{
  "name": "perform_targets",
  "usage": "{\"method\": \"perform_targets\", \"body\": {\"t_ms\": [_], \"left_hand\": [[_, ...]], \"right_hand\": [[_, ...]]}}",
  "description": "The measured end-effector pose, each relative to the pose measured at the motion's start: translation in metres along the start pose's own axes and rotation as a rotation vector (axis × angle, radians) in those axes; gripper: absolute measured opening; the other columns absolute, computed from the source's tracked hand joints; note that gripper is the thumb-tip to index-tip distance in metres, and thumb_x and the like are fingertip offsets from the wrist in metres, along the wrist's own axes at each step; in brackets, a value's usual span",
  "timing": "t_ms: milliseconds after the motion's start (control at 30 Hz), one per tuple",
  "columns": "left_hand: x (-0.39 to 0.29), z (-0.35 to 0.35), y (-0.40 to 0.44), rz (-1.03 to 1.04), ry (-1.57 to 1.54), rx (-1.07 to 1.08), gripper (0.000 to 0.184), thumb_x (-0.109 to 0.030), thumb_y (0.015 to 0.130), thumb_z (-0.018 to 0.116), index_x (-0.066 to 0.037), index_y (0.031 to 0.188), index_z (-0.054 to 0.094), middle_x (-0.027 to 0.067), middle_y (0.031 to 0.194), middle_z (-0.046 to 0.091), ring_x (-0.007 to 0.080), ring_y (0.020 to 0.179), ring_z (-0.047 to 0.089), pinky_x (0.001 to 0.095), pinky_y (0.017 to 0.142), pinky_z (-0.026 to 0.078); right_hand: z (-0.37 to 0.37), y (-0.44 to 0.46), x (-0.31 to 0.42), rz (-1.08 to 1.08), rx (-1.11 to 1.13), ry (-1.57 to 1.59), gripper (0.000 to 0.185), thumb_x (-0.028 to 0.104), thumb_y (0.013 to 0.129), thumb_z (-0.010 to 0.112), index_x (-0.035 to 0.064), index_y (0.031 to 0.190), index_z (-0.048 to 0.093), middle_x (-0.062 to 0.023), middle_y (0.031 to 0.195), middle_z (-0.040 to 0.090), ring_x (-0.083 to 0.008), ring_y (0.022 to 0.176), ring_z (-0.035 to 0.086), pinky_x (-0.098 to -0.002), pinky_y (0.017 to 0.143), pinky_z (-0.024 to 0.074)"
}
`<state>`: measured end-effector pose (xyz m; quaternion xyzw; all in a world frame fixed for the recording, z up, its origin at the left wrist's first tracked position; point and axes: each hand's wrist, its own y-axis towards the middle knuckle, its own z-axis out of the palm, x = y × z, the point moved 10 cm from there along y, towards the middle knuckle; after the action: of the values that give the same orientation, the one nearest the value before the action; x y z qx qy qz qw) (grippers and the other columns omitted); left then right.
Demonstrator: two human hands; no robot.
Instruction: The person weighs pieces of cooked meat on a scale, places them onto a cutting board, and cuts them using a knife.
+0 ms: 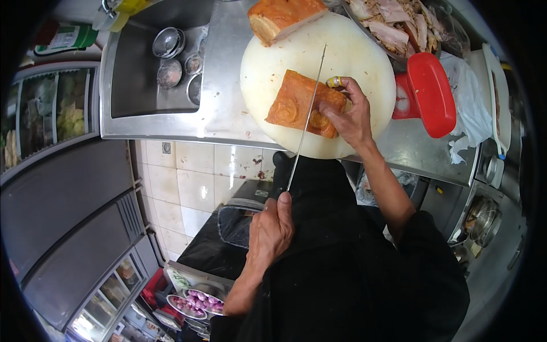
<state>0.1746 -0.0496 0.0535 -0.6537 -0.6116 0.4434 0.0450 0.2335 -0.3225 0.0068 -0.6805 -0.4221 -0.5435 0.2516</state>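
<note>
Steel desk [222, 114]: carries a round white board [364, 62], which reaches its near edge, with a sink set in at the left.
Meat block [288, 105]: a slab with an orange-brown surface, lying on the near half of the board, beneath the line of the knife.
Knife [307, 119]: long and thin-bladed, slanting over the block, its tip past the block's far edge; whether the blade touches the meat, I cannot tell.
Left hand [269, 229]: closed round the knife's handle, thumb along the top, on the near side of the desk.
Right hand [350, 117]: bent over the block's right end, thumb and fingers on the meat, a yellow band [334, 82] round one finger.
Second meat piece [285, 20]: at the board's far edge, orange-brown on top and paler on its cut side.
Tray [393, 54]: beyond the board to the right, heaped with pale and brown meat pieces [390, 25].
Red scale [436, 94]: just right of the board, a white plastic bag [470, 97] beside it.
Sink [134, 85]: holds several small metal bowls [169, 74].
Lower left: bowls of purple onions [205, 300] near the person's left forearm.
</note>
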Motion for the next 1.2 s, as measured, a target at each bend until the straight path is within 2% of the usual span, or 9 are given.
{"method": "perform_targets", "body": {"t_ms": [233, 433, 733, 1067, 1200], "left_hand": [[-0.001, 0.002, -0.001, 0.013, 0.003, -0.022, 0.056, -0.044, 0.107, 0.034, 0.003, 0.082, 0.054, 0.0345, 0.068, 0.058, 0.0567, 0.072, 0.058, 0.0596, 0.063, 0.045], [-0.003, 0.000, 0.000, 0.027, -0.015, -0.035, 0.056, -0.044, 0.107, 0.035, 0.003, 0.081, 0.053, 0.0345, 0.068, 0.058, 0.0564, 0.072, 0.058, 0.0592, 0.062, 0.045], [0.000, 0.002, -0.001, -0.028, 0.005, 0.003, 0.055, -0.045, 0.106, 0.034, 0.003, 0.087, 0.054, 0.0355, 0.071, 0.059, 0.0572, 0.075, 0.058, 0.0600, 0.065, 0.045], [0.016, -0.004, -0.024, -0.185, 0.134, 0.102, 0.054, -0.045, 0.106, 0.034, 0.002, 0.090, 0.056, 0.0364, 0.074, 0.061, 0.0569, 0.078, 0.060, 0.0620, 0.070, 0.047], [-0.005, 0.001, 0.009, -0.139, 0.159, 0.059, 0.054, -0.043, 0.105, 0.036, 0.003, 0.087, 0.057, 0.0374, 0.075, 0.061, 0.0573, 0.079, 0.060, 0.0614, 0.072, 0.048]], "right_hand": [[0.001, -0.002, -0.006, 0.070, -0.034, -0.034, 0.043, 0.014, 0.070, 0.082, -0.0023, 0.105, 0.063, -0.0099, 0.097, 0.064, -0.0195, 0.089, 0.059, -0.0318, 0.084, 0.0489], [-0.001, 0.000, 0.002, 0.035, -0.066, -0.061, 0.042, 0.016, 0.070, 0.084, -0.0020, 0.102, 0.064, -0.0093, 0.091, 0.065, -0.0191, 0.084, 0.059, -0.0309, 0.081, 0.0494], [-0.001, 0.001, 0.006, 0.032, -0.083, -0.118, 0.040, 0.012, 0.068, 0.083, -0.0012, 0.101, 0.064, -0.0089, 0.090, 0.064, -0.0190, 0.081, 0.059, -0.0310, 0.078, 0.0498], [0.003, -0.001, -0.004, 0.062, -0.070, -0.053, 0.041, 0.011, 0.066, 0.081, -0.0025, 0.102, 0.065, -0.0131, 0.095, 0.067, -0.0225, 0.086, 0.065, -0.0324, 0.080, 0.0522], [0.004, 0.001, 0.002, 0.020, -0.024, -0.091, 0.041, 0.011, 0.067, 0.081, -0.0030, 0.102, 0.065, -0.0154, 0.098, 0.068, -0.0253, 0.086, 0.068, -0.0337, 0.080, 0.0539]]}}
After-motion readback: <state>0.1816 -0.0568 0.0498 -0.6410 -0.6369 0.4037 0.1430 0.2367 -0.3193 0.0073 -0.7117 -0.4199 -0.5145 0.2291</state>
